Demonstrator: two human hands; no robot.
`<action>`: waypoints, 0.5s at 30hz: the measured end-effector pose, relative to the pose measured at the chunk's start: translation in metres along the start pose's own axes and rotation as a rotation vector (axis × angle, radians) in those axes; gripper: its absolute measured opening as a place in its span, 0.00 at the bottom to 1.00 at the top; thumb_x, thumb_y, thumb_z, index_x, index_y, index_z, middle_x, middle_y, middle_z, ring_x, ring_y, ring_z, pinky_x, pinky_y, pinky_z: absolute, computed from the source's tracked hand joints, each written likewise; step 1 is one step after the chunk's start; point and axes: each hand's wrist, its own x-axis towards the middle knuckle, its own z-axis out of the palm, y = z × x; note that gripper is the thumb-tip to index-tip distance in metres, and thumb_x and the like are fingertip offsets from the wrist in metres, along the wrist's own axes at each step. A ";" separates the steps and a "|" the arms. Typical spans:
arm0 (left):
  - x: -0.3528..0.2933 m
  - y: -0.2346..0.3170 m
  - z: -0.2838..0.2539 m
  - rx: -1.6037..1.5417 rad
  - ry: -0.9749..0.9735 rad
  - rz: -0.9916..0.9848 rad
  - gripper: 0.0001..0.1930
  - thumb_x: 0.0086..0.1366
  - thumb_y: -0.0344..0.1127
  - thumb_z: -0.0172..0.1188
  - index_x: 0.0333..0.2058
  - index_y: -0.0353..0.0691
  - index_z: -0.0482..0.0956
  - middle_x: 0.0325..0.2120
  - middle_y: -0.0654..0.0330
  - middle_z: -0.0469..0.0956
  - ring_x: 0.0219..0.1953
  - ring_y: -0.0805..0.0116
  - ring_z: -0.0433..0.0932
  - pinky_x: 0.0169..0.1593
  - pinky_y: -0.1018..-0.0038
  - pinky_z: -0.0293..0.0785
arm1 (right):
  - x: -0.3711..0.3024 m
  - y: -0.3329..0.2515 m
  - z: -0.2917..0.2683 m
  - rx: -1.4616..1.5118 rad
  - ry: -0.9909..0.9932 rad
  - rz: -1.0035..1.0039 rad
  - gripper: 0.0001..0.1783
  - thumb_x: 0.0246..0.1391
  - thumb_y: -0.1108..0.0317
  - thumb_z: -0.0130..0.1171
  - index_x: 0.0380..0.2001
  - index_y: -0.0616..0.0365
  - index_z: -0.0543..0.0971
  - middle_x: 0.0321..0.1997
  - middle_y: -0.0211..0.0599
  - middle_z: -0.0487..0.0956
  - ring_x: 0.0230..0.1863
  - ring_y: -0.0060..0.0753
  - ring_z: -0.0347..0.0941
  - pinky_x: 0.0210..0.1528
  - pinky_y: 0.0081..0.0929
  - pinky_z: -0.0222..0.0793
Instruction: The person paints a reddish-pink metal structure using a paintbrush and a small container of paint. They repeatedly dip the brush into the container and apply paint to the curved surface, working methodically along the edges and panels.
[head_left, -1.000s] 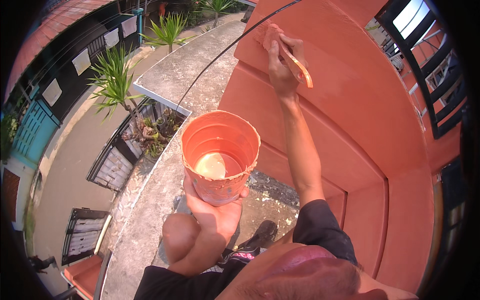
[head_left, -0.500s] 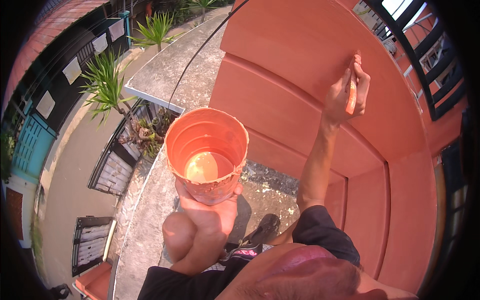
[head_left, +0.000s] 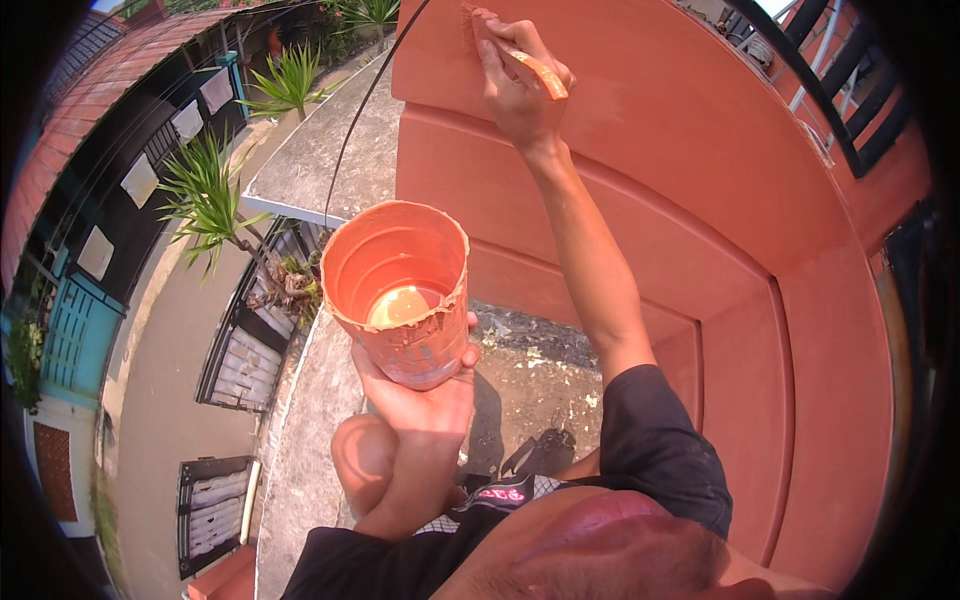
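Note:
My left hand cups a paint-smeared plastic tub from below, fingers curled round its base. Orange paint lies shallow at the tub's bottom, and dried drips crust the rim. My right hand grips a paintbrush by its orange-stained handle. The bristles touch the upper left part of an orange wall, near its left edge. Grooves run across the wall below the brush.
I am on a rough concrete ledge high above a street. A black cable hangs left of the wall. Black metal bars stand at upper right. Spiky green plants and a teal gate are below left.
My right hand has swept the brush left along the wall, from its right part to near its left edge. The tub in my left hand has shifted slightly left and up.

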 end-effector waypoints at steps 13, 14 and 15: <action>0.009 -0.062 -0.012 0.142 0.042 -0.063 0.33 0.71 0.65 0.45 0.61 0.47 0.70 0.50 0.52 0.78 0.43 0.48 0.80 0.32 0.64 0.75 | -0.046 0.035 -0.245 -0.093 0.329 0.137 0.07 0.61 0.75 0.62 0.42 0.64 0.81 0.45 0.37 0.83 0.43 0.27 0.81 0.43 0.22 0.76; 0.011 -0.069 -0.013 0.164 0.047 -0.066 0.34 0.70 0.67 0.44 0.61 0.47 0.70 0.49 0.53 0.79 0.42 0.49 0.80 0.31 0.64 0.74 | -0.045 0.029 -0.257 -0.013 0.304 0.228 0.07 0.61 0.75 0.63 0.43 0.63 0.81 0.44 0.37 0.83 0.41 0.26 0.80 0.40 0.21 0.75; 0.015 -0.077 -0.014 0.176 0.064 -0.080 0.34 0.71 0.68 0.43 0.61 0.47 0.70 0.49 0.52 0.79 0.42 0.49 0.81 0.32 0.64 0.74 | -0.046 0.021 -0.271 0.068 0.277 0.320 0.08 0.61 0.74 0.63 0.43 0.62 0.82 0.44 0.36 0.83 0.39 0.24 0.80 0.38 0.20 0.74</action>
